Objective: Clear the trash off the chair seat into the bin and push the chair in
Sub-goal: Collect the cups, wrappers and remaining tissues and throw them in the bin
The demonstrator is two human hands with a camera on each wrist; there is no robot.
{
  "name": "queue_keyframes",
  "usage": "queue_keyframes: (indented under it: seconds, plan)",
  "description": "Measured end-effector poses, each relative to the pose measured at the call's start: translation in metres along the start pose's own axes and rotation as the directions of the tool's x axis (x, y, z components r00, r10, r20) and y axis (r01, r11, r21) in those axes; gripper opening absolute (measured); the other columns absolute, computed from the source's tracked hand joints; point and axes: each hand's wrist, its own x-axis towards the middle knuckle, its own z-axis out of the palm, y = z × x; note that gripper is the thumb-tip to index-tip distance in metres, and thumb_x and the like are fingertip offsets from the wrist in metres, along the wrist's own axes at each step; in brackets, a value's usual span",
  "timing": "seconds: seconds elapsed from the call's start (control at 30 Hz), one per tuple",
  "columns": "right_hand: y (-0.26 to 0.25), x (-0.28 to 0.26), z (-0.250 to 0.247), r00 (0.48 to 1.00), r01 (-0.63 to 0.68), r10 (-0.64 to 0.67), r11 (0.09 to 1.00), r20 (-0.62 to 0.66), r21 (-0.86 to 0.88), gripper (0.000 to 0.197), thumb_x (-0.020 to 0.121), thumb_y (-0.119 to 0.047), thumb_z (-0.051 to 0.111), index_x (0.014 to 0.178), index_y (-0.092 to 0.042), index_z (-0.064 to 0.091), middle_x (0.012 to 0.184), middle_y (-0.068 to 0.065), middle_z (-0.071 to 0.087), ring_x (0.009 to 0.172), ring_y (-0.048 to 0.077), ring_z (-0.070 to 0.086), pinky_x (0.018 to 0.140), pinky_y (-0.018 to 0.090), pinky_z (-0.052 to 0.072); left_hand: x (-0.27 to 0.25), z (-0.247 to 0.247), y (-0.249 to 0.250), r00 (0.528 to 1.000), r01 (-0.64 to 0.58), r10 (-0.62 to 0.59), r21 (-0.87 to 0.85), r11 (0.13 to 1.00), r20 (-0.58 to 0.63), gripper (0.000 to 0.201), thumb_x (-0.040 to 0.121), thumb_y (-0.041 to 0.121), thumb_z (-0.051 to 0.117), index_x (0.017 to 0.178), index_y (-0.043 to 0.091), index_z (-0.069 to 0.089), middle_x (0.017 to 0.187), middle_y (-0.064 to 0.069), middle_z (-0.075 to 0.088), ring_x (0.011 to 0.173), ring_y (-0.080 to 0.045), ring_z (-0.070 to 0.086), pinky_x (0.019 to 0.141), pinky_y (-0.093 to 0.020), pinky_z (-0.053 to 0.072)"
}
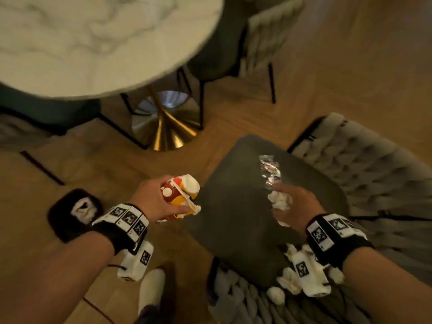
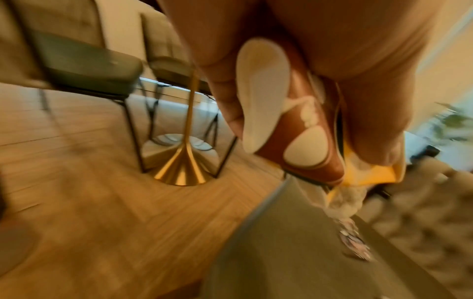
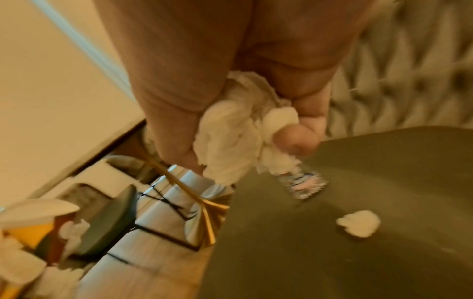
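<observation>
Head view: left hand (image 1: 161, 202) curled round crushed red-and-yellow paper cup (image 1: 181, 192) plus tissue scrap, held off dark grey padded chair seat (image 1: 233, 218), likely gathering load for single bin trip. Right hand (image 1: 297, 206) closed on crumpled white tissue wad (image 1: 279, 201), forefinger reaching toward crinkled clear plastic wrapper (image 1: 270, 171) lying on seat. More white tissue balls (image 1: 275, 295) near seat's back edge, partly hidden behind wrist camera. Bin out of frame. Motion blur throughout; wrapper print unreadable.

wrapper (image 1: 270, 170) print blurred, tissue (image 3: 230, 141) partly hidden by fingers (image 3: 294, 141)
</observation>
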Motion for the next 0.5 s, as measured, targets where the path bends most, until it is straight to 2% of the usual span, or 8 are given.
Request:
queue_keyframes:
  seconds: [0.07, 0.13, 0.23, 0.3, 0.4, 0.5]
  plan:
    - [-0.054, -0.007, 0.021, 0.994, 0.111, -0.110, 0.992, 0.023, -0.056, 0.051, 0.072, -0.019, 0.076, 0.120, -0.024, 0.060, 0.116, 0.006, 0.065, 0.108, 0.024, 0.060, 0.086, 0.021, 0.036, -0.023, -0.033, -0.047, 0.993, 0.091, -0.097, -0.084, 0.992, -0.067, 0.069, 0.045, 0.043, 0.091, 0.103, 0.035, 0.054, 0.089, 0.014, 0.063, 0.080, -0.002, 0.060, 0.073, -0.020, 0.047]
    - [-0.111, -0.011, 0.051, 0.983, 0.182, -0.180, 0.981, 0.039, -0.064, 0.052, 0.071, -0.017, 0.078, 0.120, -0.020, 0.061, 0.117, 0.008, 0.066, 0.109, 0.026, 0.060, 0.089, 0.022, 0.037, -0.044, -0.060, -0.107, 0.976, 0.174, -0.190, -0.140, 0.975, -0.109, 0.067, 0.048, 0.046, 0.090, 0.104, 0.032, 0.057, 0.090, 0.013, 0.064, 0.081, -0.002, 0.059, 0.070, -0.018, 0.045]
    - [-0.194, -0.007, 0.114, 0.970, 0.235, -0.230, 0.969, 0.080, -0.073, 0.055, 0.070, -0.016, 0.081, 0.120, -0.018, 0.061, 0.118, 0.012, 0.065, 0.108, 0.029, 0.060, 0.093, 0.031, 0.042, -0.061, -0.089, -0.213, 0.934, 0.297, -0.323, -0.170, 0.940, -0.152, 0.066, 0.054, 0.046, 0.085, 0.110, 0.024, 0.059, 0.103, 0.002, 0.067, 0.097, -0.019, 0.064, 0.082, -0.032, 0.052]
    - [-0.245, -0.001, 0.166, 0.965, 0.246, -0.234, 0.965, 0.121, -0.090, 0.056, 0.069, -0.019, 0.081, 0.121, -0.021, 0.060, 0.118, 0.013, 0.064, 0.107, 0.031, 0.059, 0.092, 0.036, 0.045, -0.065, -0.107, -0.285, 0.900, 0.381, -0.412, -0.200, 0.903, -0.143, 0.067, 0.060, 0.040, 0.082, 0.118, 0.019, 0.055, 0.111, -0.002, 0.064, 0.105, -0.024, 0.062, 0.083, -0.031, 0.051]
    - [-0.307, 0.008, 0.254, 0.955, 0.236, -0.213, 0.967, 0.208, -0.095, 0.056, 0.070, -0.019, 0.081, 0.122, -0.024, 0.060, 0.118, 0.005, 0.062, 0.104, 0.023, 0.056, 0.091, 0.030, 0.042, -0.053, -0.130, -0.387, 0.853, 0.493, -0.518, -0.218, 0.842, -0.072, 0.070, 0.070, 0.031, 0.077, 0.130, 0.015, 0.045, 0.123, -0.006, 0.058, 0.114, -0.025, 0.056, 0.079, -0.026, 0.044]
    - [-0.345, 0.022, 0.340, 0.935, 0.225, -0.190, 0.971, 0.300, -0.087, 0.052, 0.071, -0.015, 0.079, 0.119, -0.024, 0.061, 0.105, -0.002, 0.062, 0.092, 0.014, 0.053, 0.082, 0.022, 0.038, -0.015, -0.145, -0.482, 0.826, 0.551, -0.563, -0.169, 0.817, -0.031, 0.073, 0.067, 0.034, 0.076, 0.129, 0.015, 0.044, 0.124, -0.008, 0.058, 0.110, -0.026, 0.057, 0.083, -0.033, 0.051]
